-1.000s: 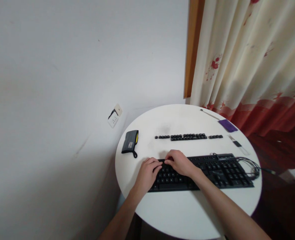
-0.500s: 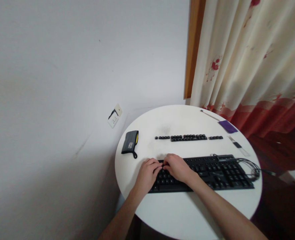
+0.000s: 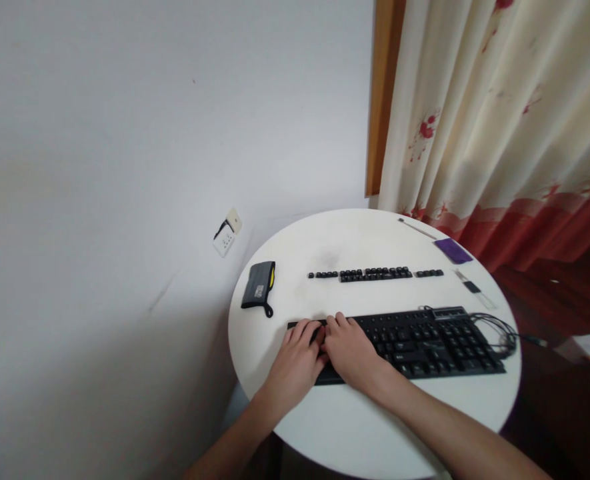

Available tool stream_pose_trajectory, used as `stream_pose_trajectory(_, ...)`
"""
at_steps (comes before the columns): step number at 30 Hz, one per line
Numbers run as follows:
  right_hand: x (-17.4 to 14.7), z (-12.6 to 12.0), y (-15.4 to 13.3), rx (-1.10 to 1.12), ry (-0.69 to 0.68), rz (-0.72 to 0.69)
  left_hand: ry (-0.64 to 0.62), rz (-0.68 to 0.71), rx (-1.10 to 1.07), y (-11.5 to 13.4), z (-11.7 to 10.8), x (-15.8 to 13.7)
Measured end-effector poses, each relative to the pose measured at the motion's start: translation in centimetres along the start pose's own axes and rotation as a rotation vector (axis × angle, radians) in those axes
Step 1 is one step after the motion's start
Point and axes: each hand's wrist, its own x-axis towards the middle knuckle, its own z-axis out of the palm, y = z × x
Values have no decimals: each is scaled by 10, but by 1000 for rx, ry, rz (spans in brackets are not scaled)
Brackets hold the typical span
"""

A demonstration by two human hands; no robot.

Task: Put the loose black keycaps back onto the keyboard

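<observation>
My left hand [image 3: 297, 363] and right hand [image 3: 351, 350] curl over left end of keyboard [image 3: 427, 343], fingers bunched narrow; can't tell if gripping anything. Keyboard lies between surface [image 3: 355, 430] left and right edges.

Over the left part of the black keyboard [image 3: 425, 347], the left hand [image 3: 295, 361] and right hand [image 3: 349, 350] sit side by side, fingers bent. Beyond the keyboard run lines of black keycaps [image 3: 375, 277]; a dark pouch [image 3: 259, 285] lies beyond its left end, a purple cloth [image 3: 453, 251] beyond its right half, cables [image 3: 511, 343] beside its right edge
</observation>
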Motion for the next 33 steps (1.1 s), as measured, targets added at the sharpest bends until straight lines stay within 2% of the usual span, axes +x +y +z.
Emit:
stream_pose_trajectory(5, -2, 2, 7, 14, 27, -9, 6, 13, -72, -3, -3, -4)
stream_pose_trajectory(9, -9, 1, 13, 65, 64, -1, 36, -33, -100, -1, 3, -9)
stream_pose_trajectory(14, -24, 3, 18, 143, 114, 6, 98, -82, -91, 4, 16, -15)
stream_pose_trajectory(20, -30, 2, 27, 206, 134, -10, 99, -83, -42, 8, 20, -13)
stream_pose_trajectory(24, -38, 1, 41, 303, 217, 62, 96, -75, -48, 6, 16, -11)
stream_pose_trajectory(26, -46, 4, 51, 345, 257, 111, 121, -98, -87, 2, 12, -6)
stream_pose_trajectory(29, -62, 15, 66, 405, 313, 163, 224, -181, -150, -8, 4, 10)
stream_pose_trajectory(33, -89, 36, 75, 448, 498, 229, 326, -181, -183, -21, -4, 45)
